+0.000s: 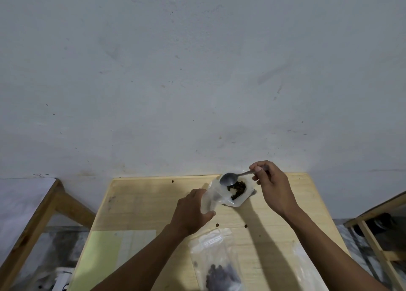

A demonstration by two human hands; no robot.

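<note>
A clear plastic bag [238, 200] lies open near the far edge of the wooden table [140, 207], with dark round beans [238, 188] inside. My left hand [193, 211] grips the bag's left side and holds its mouth open. My right hand [271, 185] pinches the handle of a metal spoon [229, 178], whose bowl hovers over the bag's opening, just above the beans. A second clear zip bag [216, 260] with dark beans in its bottom lies flat on the table near me, between my forearms.
A few loose beans [217, 225] lie on the table top. A pale green sheet [103, 255] covers the near left part. A grey wall rises right behind the table. Wooden frames stand at the left [41, 214] and right [373, 235].
</note>
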